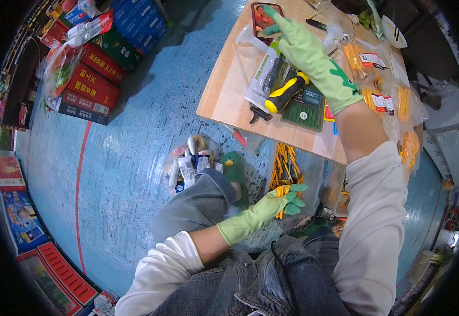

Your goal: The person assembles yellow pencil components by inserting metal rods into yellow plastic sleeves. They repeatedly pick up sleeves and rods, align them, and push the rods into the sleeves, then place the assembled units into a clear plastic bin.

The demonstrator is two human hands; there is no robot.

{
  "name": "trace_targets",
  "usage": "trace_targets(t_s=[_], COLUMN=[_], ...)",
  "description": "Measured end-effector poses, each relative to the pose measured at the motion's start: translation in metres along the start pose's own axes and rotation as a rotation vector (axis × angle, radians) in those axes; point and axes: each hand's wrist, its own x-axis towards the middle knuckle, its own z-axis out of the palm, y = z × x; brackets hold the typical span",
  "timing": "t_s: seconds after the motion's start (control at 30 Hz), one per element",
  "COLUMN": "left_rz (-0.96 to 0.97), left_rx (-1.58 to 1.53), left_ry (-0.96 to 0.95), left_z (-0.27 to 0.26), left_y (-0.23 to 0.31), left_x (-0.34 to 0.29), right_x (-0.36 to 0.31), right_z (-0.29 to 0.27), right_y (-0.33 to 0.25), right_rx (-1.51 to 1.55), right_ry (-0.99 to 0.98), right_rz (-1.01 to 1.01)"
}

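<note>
My left hand [288, 200], in a light green rubber glove with darker fingertips, is closed around a few thin orange-yellow sticks [280, 213]. It is above a clear tub [268, 181] full of similar orange and dark sticks [286, 164]. My right hand [298, 45], in a matching glove, reaches across the wooden table [221, 89]. Its fingers are apart and stretched over a dark-framed, phone-like rectangle [263, 20] with a reddish face. I cannot tell whether a fingertip touches it. Below that hand lies a yellow-and-black screwdriver-like handle [287, 93].
A green box [303, 113] and a white package [261, 84] lie by the handle. Bags of orange sticks [377, 100] cover the table's right side. On the blue floor stand a bag of white packets [187, 166] and stacked red cartons [95, 79]. A green slipper [235, 171] is near the tub.
</note>
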Motion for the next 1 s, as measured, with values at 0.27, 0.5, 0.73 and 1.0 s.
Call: trace_targets(t_s=[0.27, 0.5, 0.73, 1.0], left_rz=[0.0, -0.017, -0.016, -0.008], left_rx=[-0.003, -0.015, 0.002, -0.015], left_ry=[-0.008, 0.001, 0.02, 0.023], left_z=[-0.001, -0.001, 0.001, 0.0], left_y=[-0.002, 0.0, 0.0, -0.001], left_x=[0.0, 0.0, 0.0, 0.001], right_x=[-0.003, -0.003, -0.013, -0.014], right_z=[0.013, 0.01, 0.004, -0.019], right_y=[0.014, 0.013, 0.025, 0.002], right_rx=[-0.003, -0.076, -0.29, -0.179], right_ry=[0.037, 0.043, 0.053, 0.003], right_rz=[-0.072, -0.139, -0.221, 0.036])
